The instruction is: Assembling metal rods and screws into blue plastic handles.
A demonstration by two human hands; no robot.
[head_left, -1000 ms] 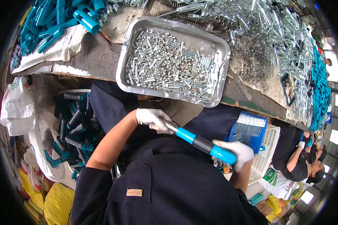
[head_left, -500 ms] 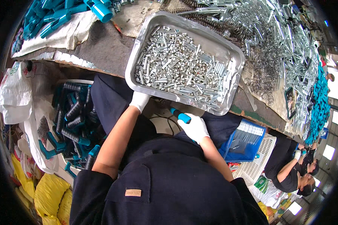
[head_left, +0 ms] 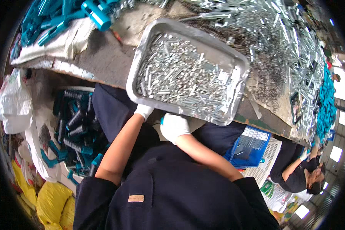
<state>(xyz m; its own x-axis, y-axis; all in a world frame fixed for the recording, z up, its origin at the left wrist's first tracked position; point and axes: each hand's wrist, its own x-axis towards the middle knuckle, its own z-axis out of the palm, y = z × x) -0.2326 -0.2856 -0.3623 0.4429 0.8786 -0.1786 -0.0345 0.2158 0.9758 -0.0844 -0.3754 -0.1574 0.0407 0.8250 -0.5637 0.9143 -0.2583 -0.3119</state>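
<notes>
A metal tray (head_left: 157, 100) full of small silver pins (head_left: 180, 73) sits at the near edge of the bench, its front rim over my lap. My left hand (head_left: 144, 110), in a white glove, is at the tray's near left rim; its fingers are hidden under the tray. Just right of it, my right hand (head_left: 174, 126), also gloved in white, is closed with its back toward me. Only a small teal end of a teal-and-black handle (head_left: 162, 120) shows at its left side; the rest is hidden by the hand.
Teal tool parts (head_left: 97, 17) lie at the back left of the bench. Springs (head_left: 264, 76) and long silver metal parts (head_left: 291, 50) cover its right side. At my left stands a container of teal-and-black handles (head_left: 78, 122); a blue bin (head_left: 249, 147) is at right. A co-worker (head_left: 303, 172) sits further right.
My right hand has moved left, toward my left hand, carrying the teal-and-black handle, which is now mostly hidden. The left hand stays at the tray. The whole view has shifted slightly.
</notes>
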